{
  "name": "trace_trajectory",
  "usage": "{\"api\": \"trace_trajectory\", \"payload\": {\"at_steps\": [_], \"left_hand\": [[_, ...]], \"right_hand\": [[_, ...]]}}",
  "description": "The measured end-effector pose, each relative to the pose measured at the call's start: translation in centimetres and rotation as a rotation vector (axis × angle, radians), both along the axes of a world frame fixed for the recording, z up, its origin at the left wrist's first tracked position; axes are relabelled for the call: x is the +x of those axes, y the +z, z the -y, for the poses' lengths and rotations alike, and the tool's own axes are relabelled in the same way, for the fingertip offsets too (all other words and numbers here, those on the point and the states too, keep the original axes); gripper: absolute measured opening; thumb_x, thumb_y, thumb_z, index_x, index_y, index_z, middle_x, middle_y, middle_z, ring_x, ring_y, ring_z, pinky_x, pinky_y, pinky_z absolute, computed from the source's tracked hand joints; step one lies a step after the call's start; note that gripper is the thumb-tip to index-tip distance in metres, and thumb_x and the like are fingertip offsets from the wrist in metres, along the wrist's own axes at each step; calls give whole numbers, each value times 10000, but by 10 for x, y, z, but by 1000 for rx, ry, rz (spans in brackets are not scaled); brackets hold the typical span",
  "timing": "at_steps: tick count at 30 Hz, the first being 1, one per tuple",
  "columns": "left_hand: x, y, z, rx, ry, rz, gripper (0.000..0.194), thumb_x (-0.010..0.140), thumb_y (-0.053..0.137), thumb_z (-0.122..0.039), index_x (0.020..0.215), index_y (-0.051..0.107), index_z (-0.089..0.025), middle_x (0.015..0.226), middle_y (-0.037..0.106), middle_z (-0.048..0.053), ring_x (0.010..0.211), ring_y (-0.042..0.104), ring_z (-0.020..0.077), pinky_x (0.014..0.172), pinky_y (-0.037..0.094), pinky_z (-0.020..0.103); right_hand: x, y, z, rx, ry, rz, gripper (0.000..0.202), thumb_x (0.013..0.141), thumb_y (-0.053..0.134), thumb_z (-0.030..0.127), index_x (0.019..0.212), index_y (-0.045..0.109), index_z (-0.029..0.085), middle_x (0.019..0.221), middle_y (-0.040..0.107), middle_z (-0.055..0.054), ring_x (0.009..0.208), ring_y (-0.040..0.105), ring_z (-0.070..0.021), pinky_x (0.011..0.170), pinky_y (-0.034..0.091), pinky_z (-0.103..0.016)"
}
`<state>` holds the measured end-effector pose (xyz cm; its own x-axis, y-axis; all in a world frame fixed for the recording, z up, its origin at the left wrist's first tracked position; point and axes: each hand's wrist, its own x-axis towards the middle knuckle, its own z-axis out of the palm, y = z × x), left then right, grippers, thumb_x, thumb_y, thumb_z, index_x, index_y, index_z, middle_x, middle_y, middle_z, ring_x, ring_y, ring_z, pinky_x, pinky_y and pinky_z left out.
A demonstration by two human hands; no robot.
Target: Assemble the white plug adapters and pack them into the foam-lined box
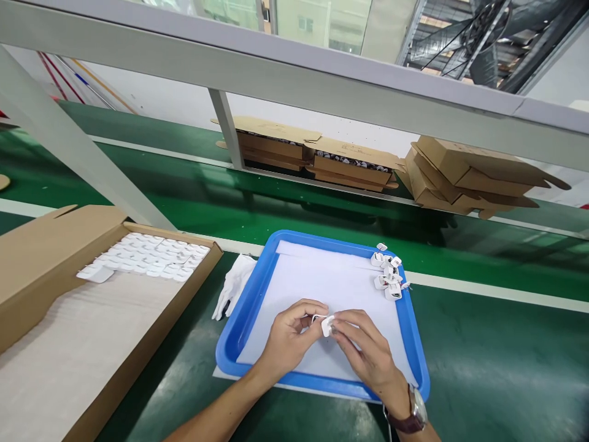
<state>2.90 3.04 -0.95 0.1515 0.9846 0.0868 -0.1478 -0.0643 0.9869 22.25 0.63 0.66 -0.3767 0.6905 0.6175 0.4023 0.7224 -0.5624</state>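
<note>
Both hands are working above a blue tray [229, 347], forearms coming in from the near edge. Left hand [291, 336] is curling inward, thumb and fingers closing on one side of a small white piece [327, 326]; right hand [368, 351] is meeting it from the other side, fingertips pinching its edge. The piece is sitting directly between the two sets of fingertips, over the near half of the tray; the fingers are hiding much of it, so cannot tell whether it is one part or two being held together. A watch [416, 410] with a dark strap is circling the right wrist. White sheeting [317, 270] is lining the tray floor. At the far right corner a cluster of white units [389, 279] is resting, some showing dark interiors, a few lying up against the rim. Just outside the tray, on its left, a white glove [235, 281] is lying limp on the dark green surface [497, 362]. Farther left an open cardboard box [55, 245] is holding close rows of white pieces [147, 253] at its far end. Beyond, more cartons [352, 170] are standing behind a pale frame [294, 64].
</note>
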Motion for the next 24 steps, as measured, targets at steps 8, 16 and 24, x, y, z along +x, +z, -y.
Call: {"api": "trace_trajectory", "payload": {"at_steps": [8,16,24], "left_hand": [[-13,14,-6,-157,-151,20,361,855,789,-429,1118,789,-182,1162,784,111,1118,707,291,1008,575,418],[-16,12,-6,-35,-256,50,337,892,772,-351,1204,790,-225,1214,713,124,1175,674,285,1022,567,397],[-11,10,-2,-4,-177,59,227,894,771,-298,1098,809,-207,1124,724,120,1056,725,257,898,627,355]], "right_hand": [[5,-3,-3,-10,-49,55,487,965,608,27,1395,575,253,1176,668,-124,1088,645,-263,868,606,-441],[0,-4,-3,56,-57,48,532,930,617,-34,1401,566,208,1175,669,-138,1122,619,-268,909,591,-443],[2,-2,0,-314,-21,-147,401,972,660,128,1327,646,315,1190,651,-77,1124,653,-226,969,590,-392]]}}
